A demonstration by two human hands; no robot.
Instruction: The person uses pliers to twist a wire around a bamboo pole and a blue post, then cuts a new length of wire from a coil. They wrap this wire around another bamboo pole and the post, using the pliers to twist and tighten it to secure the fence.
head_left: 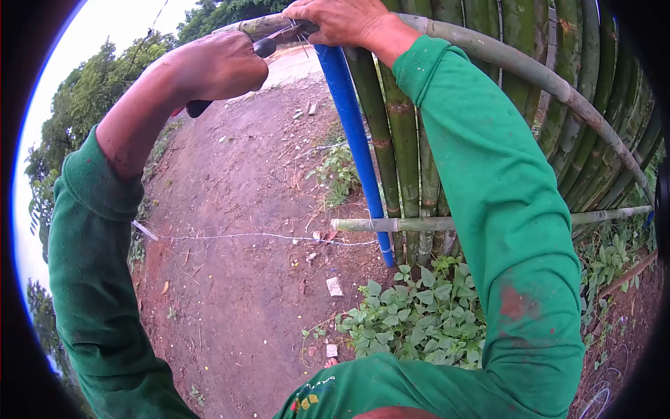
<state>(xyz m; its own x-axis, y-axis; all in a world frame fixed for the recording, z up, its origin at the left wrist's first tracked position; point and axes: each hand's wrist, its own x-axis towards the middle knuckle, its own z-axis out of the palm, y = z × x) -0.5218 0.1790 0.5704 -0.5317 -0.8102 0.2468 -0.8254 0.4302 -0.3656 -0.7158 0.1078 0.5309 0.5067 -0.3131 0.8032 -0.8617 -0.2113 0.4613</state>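
My left hand [220,66] is closed around pliers [265,47] with black grips, a trace of red showing at the lower end. Their metal jaws reach to the joint at the top of a blue post [352,133]. My right hand [342,21] grips the horizontal bamboo rail [481,43] at that same joint, its fingertips close to the jaws. Thin wire ends [302,46] stick out below the joint. What lies under my right palm is hidden.
Upright green bamboo poles [401,133] form a fence on the right. A lower bamboo rail [398,224] crosses them. Thin wire [272,236] runs over the bare dirt [216,300]. Leafy plants [412,314] grow at the fence's foot, and loose wire [600,394] lies lower right.
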